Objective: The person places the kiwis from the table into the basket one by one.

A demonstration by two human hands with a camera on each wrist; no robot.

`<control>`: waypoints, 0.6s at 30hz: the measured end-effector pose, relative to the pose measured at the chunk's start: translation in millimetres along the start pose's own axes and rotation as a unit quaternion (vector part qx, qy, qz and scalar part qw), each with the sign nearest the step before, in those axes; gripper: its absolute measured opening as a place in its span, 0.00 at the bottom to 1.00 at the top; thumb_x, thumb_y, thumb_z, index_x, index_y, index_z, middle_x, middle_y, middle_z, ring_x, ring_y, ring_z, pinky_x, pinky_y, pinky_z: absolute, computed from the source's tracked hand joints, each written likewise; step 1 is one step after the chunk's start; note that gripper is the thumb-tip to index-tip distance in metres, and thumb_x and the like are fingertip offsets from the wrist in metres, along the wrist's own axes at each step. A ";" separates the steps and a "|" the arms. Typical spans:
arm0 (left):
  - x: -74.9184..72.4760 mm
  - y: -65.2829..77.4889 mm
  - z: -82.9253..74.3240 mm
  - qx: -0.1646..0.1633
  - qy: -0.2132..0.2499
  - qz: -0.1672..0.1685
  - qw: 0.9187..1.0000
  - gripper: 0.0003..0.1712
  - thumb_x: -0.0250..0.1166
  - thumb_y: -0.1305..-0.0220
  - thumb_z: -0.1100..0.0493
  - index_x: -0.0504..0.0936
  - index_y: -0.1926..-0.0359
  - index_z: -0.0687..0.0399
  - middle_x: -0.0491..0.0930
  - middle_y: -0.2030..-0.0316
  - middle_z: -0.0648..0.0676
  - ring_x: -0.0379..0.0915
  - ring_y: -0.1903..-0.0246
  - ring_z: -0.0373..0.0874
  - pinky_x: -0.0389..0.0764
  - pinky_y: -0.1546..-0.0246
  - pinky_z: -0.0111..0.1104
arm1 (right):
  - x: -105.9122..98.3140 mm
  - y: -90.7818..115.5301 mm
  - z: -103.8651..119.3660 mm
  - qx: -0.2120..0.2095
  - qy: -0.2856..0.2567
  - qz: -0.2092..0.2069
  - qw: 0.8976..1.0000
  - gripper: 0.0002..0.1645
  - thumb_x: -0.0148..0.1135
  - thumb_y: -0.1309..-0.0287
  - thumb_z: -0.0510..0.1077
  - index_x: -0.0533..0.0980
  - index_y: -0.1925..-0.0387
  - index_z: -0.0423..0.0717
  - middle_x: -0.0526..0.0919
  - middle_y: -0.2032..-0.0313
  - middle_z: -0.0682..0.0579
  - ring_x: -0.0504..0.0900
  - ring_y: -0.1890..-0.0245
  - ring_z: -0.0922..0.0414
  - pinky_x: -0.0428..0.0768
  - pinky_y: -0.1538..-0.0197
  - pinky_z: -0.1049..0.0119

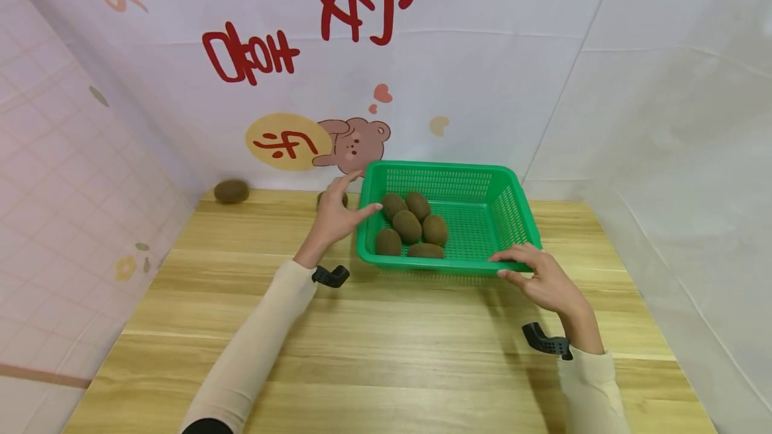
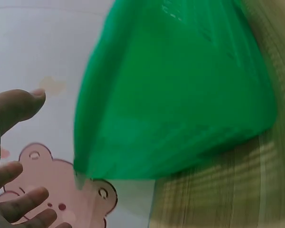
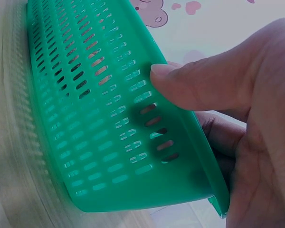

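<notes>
While the right hand (image 1: 545,280) pinches the rim of the green rectangular slotted plastic basket (image 1: 461,265), the left hand (image 1: 334,218) holds nothing.
Right thumb outside, fingers over rim, near right corner; left thumb and fingers spread wide just beside the left end. Basket sits toward the back of the pale wood-grain tabletop (image 1: 392,347); can't tell if its base touches. Six brown oval fuzzy kiwis (image 1: 407,227) inside, bunched left; one loose kiwi (image 1: 232,191) at back left, another partly behind the left hand.
</notes>
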State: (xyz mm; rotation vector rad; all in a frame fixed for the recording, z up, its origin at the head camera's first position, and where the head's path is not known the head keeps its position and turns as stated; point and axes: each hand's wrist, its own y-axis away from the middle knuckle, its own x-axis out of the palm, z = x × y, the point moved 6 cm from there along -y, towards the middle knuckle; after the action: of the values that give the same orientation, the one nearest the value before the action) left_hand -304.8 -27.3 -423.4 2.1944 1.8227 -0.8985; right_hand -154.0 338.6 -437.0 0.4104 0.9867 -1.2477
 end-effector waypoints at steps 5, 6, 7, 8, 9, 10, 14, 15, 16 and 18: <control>-4.7 -3.0 13.0 -0.010 -0.009 -0.008 1.000 0.50 0.76 0.42 0.42 0.63 0.23 0.44 0.64 0.27 0.58 0.57 0.26 0.56 0.62 0.26 0.59 | 0.2 1.0 -0.9 0.001 0.002 -0.002 1.000 0.15 0.69 0.37 0.37 0.85 0.48 0.47 0.86 0.52 0.52 0.74 0.51 0.64 0.75 0.49 0.47; -5.3 -3.5 15.9 -0.010 -0.009 -0.008 1.000 0.50 0.76 0.42 0.42 0.63 0.23 0.44 0.64 0.26 0.58 0.57 0.25 0.56 0.61 0.26 0.59 | 0.2 1.1 -1.0 0.001 0.002 -0.002 1.000 0.15 0.69 0.37 0.37 0.85 0.48 0.47 0.86 0.52 0.52 0.74 0.51 0.65 0.75 0.48 0.46; -6.1 -4.0 19.0 -0.012 -0.010 -0.010 1.000 0.50 0.77 0.42 0.42 0.63 0.23 0.43 0.63 0.26 0.58 0.56 0.25 0.56 0.61 0.26 0.59 | 0.2 1.2 -1.2 0.002 0.002 -0.002 1.000 0.15 0.69 0.37 0.37 0.85 0.48 0.47 0.86 0.52 0.53 0.73 0.50 0.66 0.75 0.48 0.46; -6.7 -4.6 22.0 -0.011 -0.010 -0.012 1.000 0.50 0.77 0.42 0.42 0.63 0.23 0.43 0.63 0.26 0.58 0.56 0.25 0.56 0.61 0.26 0.59 | 0.2 1.3 -1.3 0.002 0.001 -0.003 1.000 0.15 0.69 0.37 0.37 0.85 0.48 0.47 0.86 0.52 0.52 0.73 0.50 0.66 0.75 0.48 0.46; -7.3 -5.0 25.4 -0.014 -0.010 -0.014 1.000 0.50 0.77 0.42 0.43 0.63 0.23 0.44 0.63 0.26 0.58 0.57 0.26 0.56 0.61 0.26 0.58 | 0.2 1.4 -1.5 0.002 0.000 -0.003 1.000 0.15 0.69 0.37 0.37 0.85 0.48 0.47 0.86 0.52 0.52 0.73 0.50 0.66 0.75 0.48 0.45; -7.8 -5.4 28.7 -0.016 -0.010 -0.016 1.000 0.50 0.77 0.42 0.43 0.63 0.23 0.44 0.63 0.26 0.59 0.57 0.26 0.56 0.61 0.26 0.58 | 0.3 1.6 -1.7 0.002 0.001 -0.003 1.000 0.15 0.69 0.37 0.37 0.85 0.48 0.47 0.86 0.52 0.51 0.73 0.50 0.67 0.75 0.48 0.45; -10.1 -5.2 43.8 -0.041 -0.009 -0.022 0.999 0.53 0.76 0.41 0.42 0.60 0.22 0.49 0.60 0.25 0.60 0.56 0.26 0.57 0.62 0.26 0.58 | 1.3 1.9 -2.8 0.002 0.002 -0.002 1.000 0.15 0.69 0.37 0.37 0.85 0.48 0.48 0.86 0.52 0.49 0.73 0.50 0.67 0.75 0.48 0.49; -10.7 -4.8 47.9 -0.049 -0.008 -0.023 0.999 0.53 0.75 0.41 0.41 0.60 0.22 0.50 0.60 0.25 0.60 0.56 0.26 0.58 0.61 0.26 0.58 | 1.6 1.9 -3.1 0.002 0.003 -0.002 1.000 0.15 0.69 0.37 0.37 0.85 0.48 0.48 0.86 0.52 0.49 0.73 0.50 0.67 0.75 0.48 0.50; -11.3 -4.6 51.6 -0.055 -0.005 -0.025 0.998 0.53 0.75 0.41 0.41 0.59 0.21 0.50 0.59 0.25 0.60 0.55 0.25 0.59 0.61 0.26 0.57 | 1.8 2.0 -3.2 0.001 0.003 -0.003 1.000 0.15 0.69 0.37 0.37 0.85 0.49 0.48 0.86 0.52 0.49 0.73 0.50 0.67 0.75 0.48 0.51; -12.6 -3.6 58.1 -0.068 0.000 -0.028 0.997 0.53 0.74 0.39 0.40 0.59 0.21 0.52 0.58 0.24 0.62 0.55 0.25 0.60 0.60 0.26 0.58 | 2.1 2.1 -3.4 0.000 0.001 -0.003 1.000 0.15 0.69 0.37 0.37 0.85 0.49 0.49 0.86 0.52 0.48 0.73 0.50 0.67 0.75 0.47 0.52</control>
State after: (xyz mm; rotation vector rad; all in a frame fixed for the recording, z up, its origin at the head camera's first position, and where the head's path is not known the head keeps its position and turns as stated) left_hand -329.4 -64.6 -462.8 2.0721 1.8948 -0.7596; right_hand -153.4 340.6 -441.1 0.4081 0.9906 -1.2532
